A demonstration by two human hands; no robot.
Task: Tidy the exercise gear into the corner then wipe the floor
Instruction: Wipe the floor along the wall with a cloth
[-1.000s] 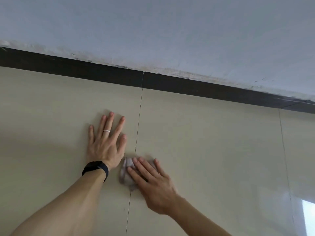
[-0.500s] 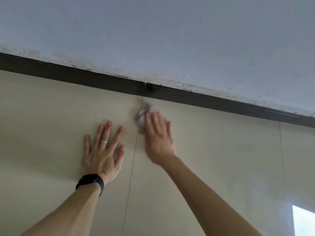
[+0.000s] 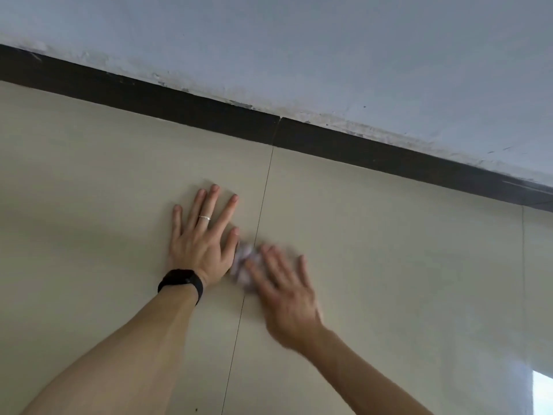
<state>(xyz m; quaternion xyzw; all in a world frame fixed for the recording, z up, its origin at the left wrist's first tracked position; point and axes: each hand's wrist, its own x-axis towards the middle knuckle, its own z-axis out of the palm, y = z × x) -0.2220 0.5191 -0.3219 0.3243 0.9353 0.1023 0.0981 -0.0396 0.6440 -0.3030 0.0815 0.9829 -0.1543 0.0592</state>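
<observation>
My left hand [image 3: 203, 238] lies flat on the beige tiled floor [image 3: 389, 250], fingers spread, with a ring and a black wristband. My right hand [image 3: 284, 289] presses a small crumpled pale cloth [image 3: 245, 265] onto the floor with straight fingers, blurred by motion. The cloth sits on the tile joint, right beside my left thumb, and is mostly covered by the right fingers. No exercise gear is in view.
A dark skirting strip [image 3: 329, 142] runs along the foot of a pale grey wall [image 3: 299, 49] at the back. A thin tile joint [image 3: 263, 199] runs between my hands. A bright reflection [image 3: 541, 393] shows at the lower right.
My right hand swept the cloth from beside the left hand up to the skirting, then back down to beside the left thumb. The left hand stayed planted on the floor.
</observation>
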